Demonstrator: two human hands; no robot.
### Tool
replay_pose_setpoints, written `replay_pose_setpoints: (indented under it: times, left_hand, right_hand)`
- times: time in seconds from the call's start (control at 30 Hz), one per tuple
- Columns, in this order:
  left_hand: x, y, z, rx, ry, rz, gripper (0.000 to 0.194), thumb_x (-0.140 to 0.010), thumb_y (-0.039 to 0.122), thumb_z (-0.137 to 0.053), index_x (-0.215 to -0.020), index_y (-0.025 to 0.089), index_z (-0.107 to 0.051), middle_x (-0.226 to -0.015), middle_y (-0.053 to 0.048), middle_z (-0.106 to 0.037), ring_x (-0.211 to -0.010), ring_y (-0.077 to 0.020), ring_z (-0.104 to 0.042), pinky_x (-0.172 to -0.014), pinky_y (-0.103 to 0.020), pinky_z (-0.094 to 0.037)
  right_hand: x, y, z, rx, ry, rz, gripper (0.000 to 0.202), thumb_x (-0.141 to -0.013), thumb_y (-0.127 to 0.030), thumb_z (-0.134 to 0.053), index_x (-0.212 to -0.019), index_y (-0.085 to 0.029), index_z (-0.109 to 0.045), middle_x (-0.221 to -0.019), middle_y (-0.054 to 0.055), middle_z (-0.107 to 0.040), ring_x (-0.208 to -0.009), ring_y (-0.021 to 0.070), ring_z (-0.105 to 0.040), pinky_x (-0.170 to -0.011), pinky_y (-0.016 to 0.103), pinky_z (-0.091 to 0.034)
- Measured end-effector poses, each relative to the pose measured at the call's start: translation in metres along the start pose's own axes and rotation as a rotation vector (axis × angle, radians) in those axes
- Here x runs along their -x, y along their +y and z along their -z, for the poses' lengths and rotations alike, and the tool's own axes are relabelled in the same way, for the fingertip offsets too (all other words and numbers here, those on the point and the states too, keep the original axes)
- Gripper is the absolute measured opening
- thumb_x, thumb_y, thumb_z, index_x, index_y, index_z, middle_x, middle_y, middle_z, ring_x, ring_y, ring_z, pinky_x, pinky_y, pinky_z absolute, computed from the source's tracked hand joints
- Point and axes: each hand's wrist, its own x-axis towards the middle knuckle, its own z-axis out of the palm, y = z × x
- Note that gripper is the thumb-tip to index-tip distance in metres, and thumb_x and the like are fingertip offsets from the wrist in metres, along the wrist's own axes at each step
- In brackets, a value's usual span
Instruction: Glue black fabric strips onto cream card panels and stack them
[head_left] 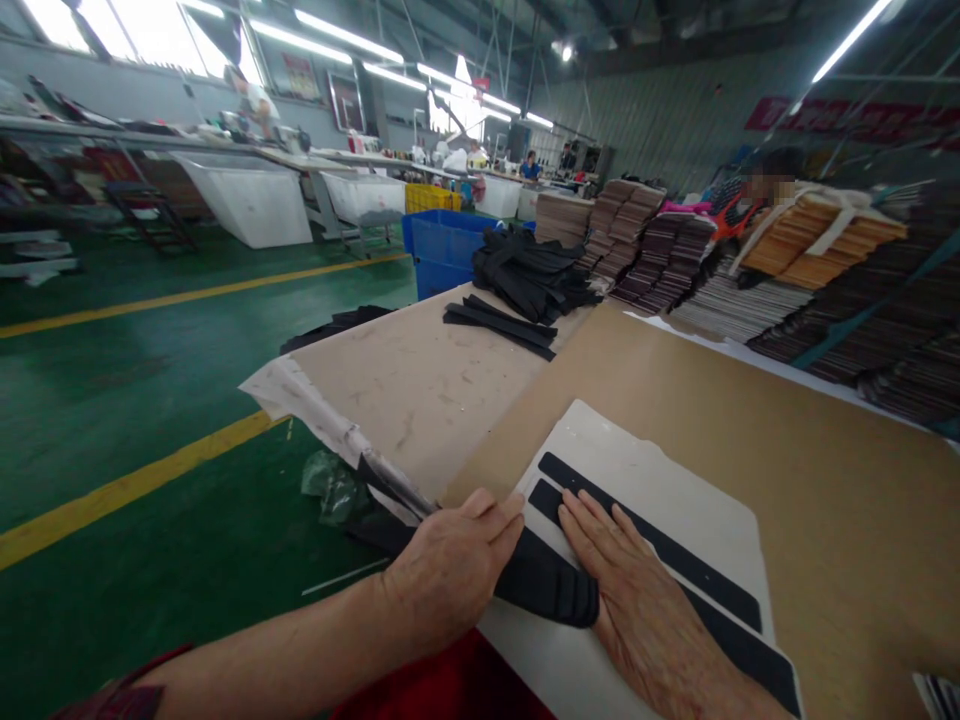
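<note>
A white panel (637, 450) with rounded corners lies on the brown board, carrying two long black strips (652, 535) side by side. My right hand (645, 600) rests flat on the nearer strip, fingers stretched out and holding nothing. At the panel's left edge is my left hand (457, 555), its fingers curled closed with the tips close to the end of the nearer strip; what they grip, if anything, is hidden. Between my hands lies a bundle of folded black strips (551, 580), partly behind my left hand and touching the side of my right.
More black strips (525, 270) are heaped at the table's far end, before a blue crate (450, 245). Tall stacks of cut pieces (750, 300) line the right side, with a person behind them. Green floor (322, 360) and white bins (247, 200) lie left.
</note>
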Motion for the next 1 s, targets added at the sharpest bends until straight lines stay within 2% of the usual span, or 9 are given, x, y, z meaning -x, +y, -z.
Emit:
replay_pose_setpoints:
  times: [0.17,0.3,0.4,0.7,0.8,0.93,1.0]
  left_hand:
    - [-0.003,-0.001,-0.001,0.014,-0.034,-0.008,0.045,-0.095,0.019,-0.041,-0.138,0.008,-0.050,-0.149,-0.009,-0.048,-0.112,-0.0243,-0.050,-0.094,-0.033,-0.052]
    - [-0.004,-0.003,0.001,0.053,-0.049,-0.027,0.046,-0.093,0.017,-0.043,-0.138,0.009,-0.050,-0.148,-0.008,-0.048,-0.113,-0.0246,-0.050,-0.093,-0.033,-0.054]
    - [-0.004,-0.003,0.003,0.069,-0.069,-0.015,0.048,-0.091,0.015,-0.044,-0.139,0.010,-0.048,-0.149,-0.007,-0.047,-0.114,-0.0247,-0.050,-0.091,-0.034,-0.055]
    - [-0.002,-0.004,-0.006,0.050,-0.036,-0.022,0.047,-0.093,0.016,-0.040,-0.139,0.010,-0.047,-0.149,-0.008,-0.046,-0.117,-0.0253,-0.047,-0.092,-0.034,-0.054]
    - [-0.002,-0.004,-0.002,0.033,-0.022,-0.022,0.046,-0.094,0.017,-0.038,-0.138,0.010,-0.048,-0.149,-0.008,-0.046,-0.115,-0.0243,-0.048,-0.097,-0.034,-0.050]
    - [-0.005,-0.004,0.006,0.033,0.048,-0.007,0.053,-0.093,0.018,-0.040,-0.146,0.011,-0.039,-0.156,-0.006,-0.037,-0.109,-0.0214,-0.050,-0.099,-0.033,-0.046]
    - [-0.008,-0.004,0.007,0.041,0.070,-0.042,0.051,-0.093,0.019,-0.041,-0.144,0.012,-0.042,-0.153,-0.005,-0.042,-0.106,-0.0205,-0.050,-0.097,-0.032,-0.045]
  right_hand:
    - [-0.001,-0.001,-0.003,-0.023,0.010,0.003,0.083,-0.072,-0.006,-0.039,-0.154,-0.012,-0.027,-0.159,0.008,-0.030,-0.148,0.0230,-0.025,-0.113,0.049,-0.042]
    - [-0.001,0.000,-0.007,-0.016,0.039,0.006,0.089,-0.074,-0.008,-0.041,-0.158,-0.014,-0.011,-0.158,0.007,-0.033,-0.147,0.0225,-0.028,-0.110,0.050,-0.044]
    - [-0.001,0.000,-0.007,-0.021,0.045,0.003,0.091,-0.075,-0.010,-0.041,-0.158,-0.015,-0.006,-0.157,0.007,-0.033,-0.147,0.0226,-0.030,-0.110,0.050,-0.044]
    - [0.000,-0.001,-0.012,-0.100,0.005,-0.028,0.090,-0.076,-0.012,-0.043,-0.159,-0.017,-0.007,-0.161,0.007,-0.025,-0.148,0.0245,-0.025,-0.115,0.052,-0.037]
    - [0.001,-0.001,-0.012,-0.120,-0.013,-0.037,0.082,-0.085,-0.016,-0.044,-0.159,-0.019,-0.009,-0.161,0.007,-0.026,-0.148,0.0240,-0.025,-0.115,0.053,-0.037]
    - [0.002,0.001,-0.007,-0.231,-0.039,-0.077,0.068,-0.098,-0.032,-0.042,-0.158,-0.025,-0.013,-0.160,0.005,-0.028,-0.148,0.0224,-0.025,-0.117,0.053,-0.035]
    - [0.000,0.004,-0.002,-0.331,-0.029,-0.109,0.063,-0.099,-0.029,-0.039,-0.158,-0.026,-0.017,-0.161,0.006,-0.028,-0.148,0.0223,-0.025,-0.117,0.052,-0.034]
